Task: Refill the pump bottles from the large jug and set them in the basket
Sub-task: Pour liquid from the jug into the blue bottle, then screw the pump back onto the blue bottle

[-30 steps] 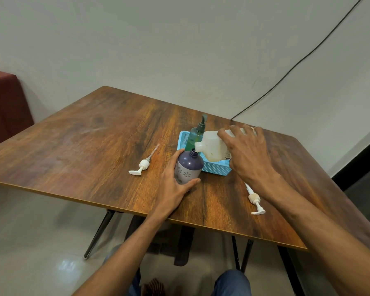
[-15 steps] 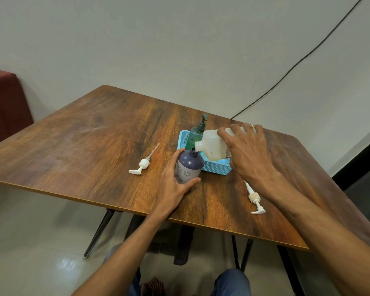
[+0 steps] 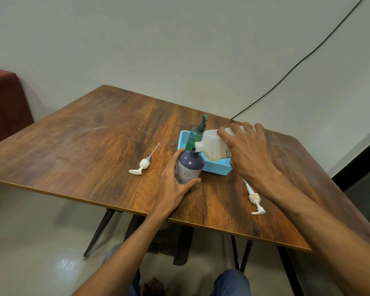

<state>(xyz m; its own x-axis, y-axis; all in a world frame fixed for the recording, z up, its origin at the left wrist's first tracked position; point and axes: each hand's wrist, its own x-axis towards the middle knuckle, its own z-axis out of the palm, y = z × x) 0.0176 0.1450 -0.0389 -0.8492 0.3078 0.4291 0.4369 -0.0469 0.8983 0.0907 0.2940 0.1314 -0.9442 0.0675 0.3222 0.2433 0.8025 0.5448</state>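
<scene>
Wooden table: left hand gripping purple bottle, right hand clamping tilted jug, label unreadable.

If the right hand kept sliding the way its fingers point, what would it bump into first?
The right hand already grips the tilted white jug, fingers pointing away toward the far table edge. Past the jug the tabletop looks bare, so probably nothing before the wall, though depth is hard to judge.

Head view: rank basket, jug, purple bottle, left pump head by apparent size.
1. basket, partly hidden by the jug
2. jug, close to the basket and partly covered by the right hand, so the top two are unsure
3. purple bottle
4. left pump head
</scene>
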